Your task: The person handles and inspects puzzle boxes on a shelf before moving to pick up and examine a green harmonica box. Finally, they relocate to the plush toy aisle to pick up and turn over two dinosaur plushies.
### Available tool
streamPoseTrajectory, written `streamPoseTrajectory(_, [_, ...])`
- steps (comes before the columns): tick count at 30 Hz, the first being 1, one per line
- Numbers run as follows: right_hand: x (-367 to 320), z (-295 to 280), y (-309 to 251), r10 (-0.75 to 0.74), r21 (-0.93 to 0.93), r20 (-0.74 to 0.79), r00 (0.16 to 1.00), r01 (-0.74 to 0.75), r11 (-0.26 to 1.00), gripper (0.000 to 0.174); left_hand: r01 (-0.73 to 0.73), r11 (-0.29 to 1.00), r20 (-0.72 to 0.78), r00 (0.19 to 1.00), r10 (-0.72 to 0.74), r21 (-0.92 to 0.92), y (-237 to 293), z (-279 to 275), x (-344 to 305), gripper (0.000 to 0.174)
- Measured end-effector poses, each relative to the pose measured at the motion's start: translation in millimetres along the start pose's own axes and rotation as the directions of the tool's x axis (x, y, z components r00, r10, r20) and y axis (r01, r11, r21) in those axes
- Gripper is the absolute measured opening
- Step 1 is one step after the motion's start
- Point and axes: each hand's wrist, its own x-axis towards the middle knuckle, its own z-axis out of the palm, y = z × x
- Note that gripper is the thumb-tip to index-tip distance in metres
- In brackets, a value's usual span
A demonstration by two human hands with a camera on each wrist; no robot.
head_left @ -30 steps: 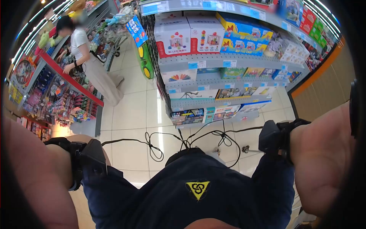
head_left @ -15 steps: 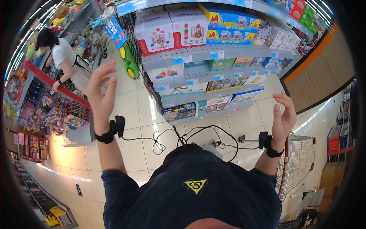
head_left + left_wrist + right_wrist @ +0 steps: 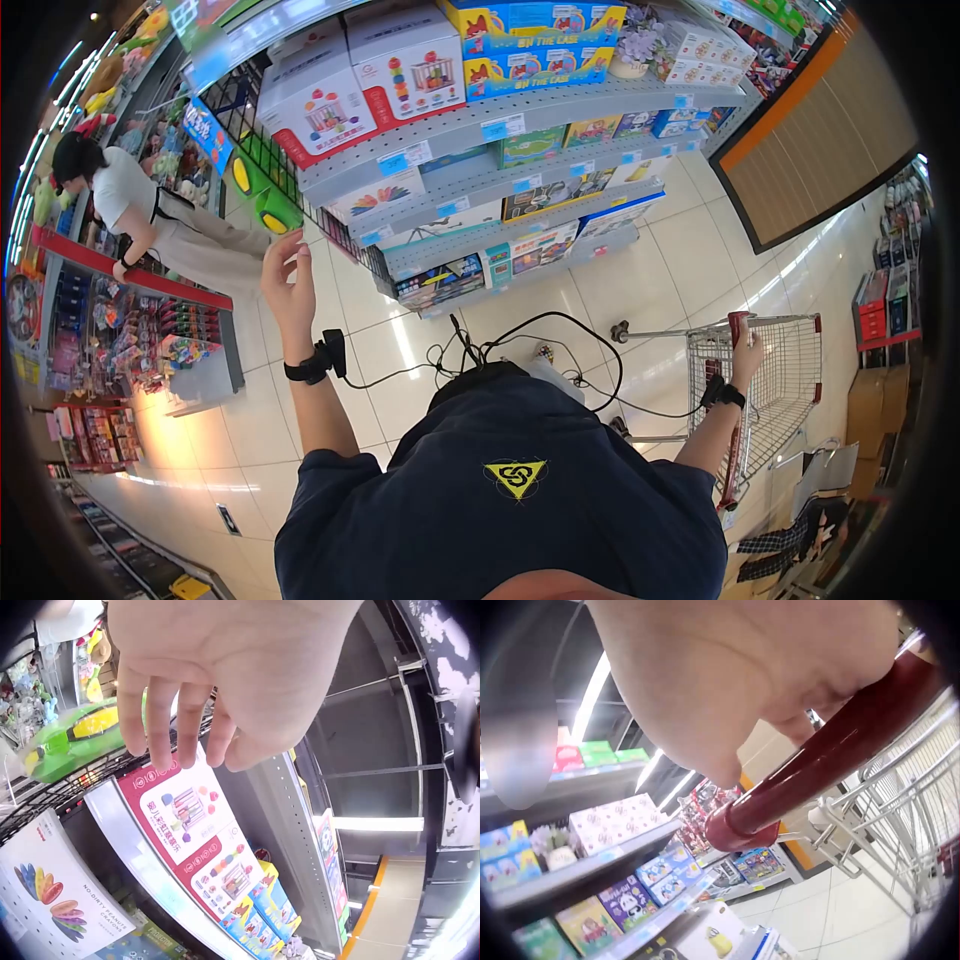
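Note:
My right hand (image 3: 746, 357) grips the red handle (image 3: 810, 776) of a shopping cart (image 3: 797, 365) on my right. Up close in the right wrist view, the palm lies over the bar and a finger shows behind it. My left hand (image 3: 288, 290) is raised in the air on the other side, its fingers loosely bent and nothing in them. Beyond its fingertips in the head view is a green and yellow packaged toy (image 3: 262, 185) hanging on the shelf's mesh end. Boxed toys (image 3: 176, 814) appear below that hand in the left wrist view.
Shelves (image 3: 430, 140) of boxed toys and a flower pot (image 3: 630, 50) stand ahead. At the left, a person (image 3: 150, 215) leans at a red-edged display (image 3: 130, 270). Cables (image 3: 540, 318) run between my wrists. A wood-toned panel (image 3: 810, 140) rises at the right.
Both hands have come into fuller view. My right hand has gone down from the air onto the cart handle. The left hand has lowered slightly. The view has turned rightward.

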Motion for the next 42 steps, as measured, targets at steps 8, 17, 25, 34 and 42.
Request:
streamPoseTrajectory(8, [-22.8, 0.5, -22.2, 0.150, -0.263, 0.112, 0.982, -0.116, 0.958, 0.065, -0.182, 0.955, 0.081, 0.982, 0.168, 0.234, 24.2, 76.9, 37.5, 0.028])
streamPoseTrajectory(17, [-11.9, 4.6, -12.7, 0.254, -0.004, 0.136, 0.958, -0.256, 0.967, 0.064, -0.338, 0.693, 0.226, 0.941, 0.251, 0.637, 17.2, 185.4, 63.8, 0.083])
streamPoseTrajectory(25, [25.8, -18.1, -70.3, -0.208, 0.157, -0.273, 0.939, 0.256, 0.954, 0.037, -0.262, 0.595, 0.200, 0.965, 0.171, 0.760, -22.0, 217.1, 56.0, 0.097])
streamPoseTrajectory(34, [86.8, 28.1, -177.5, -0.452, 0.350, -0.231, 0.862, 0.507, 0.788, 0.027, -0.247, 0.605, 0.178, 0.969, 0.172, 0.757, -12.5, 221.3, 55.2, 0.098])
streamPoseTrajectory(42, [99.0, 70.9, -257.1, -0.565, 0.425, -0.189, 0.803, 0.585, 0.690, 0.022, -0.222, 0.617, 0.134, 0.973, 0.186, 0.755, -11.6, 225.7, 55.7, 0.093])
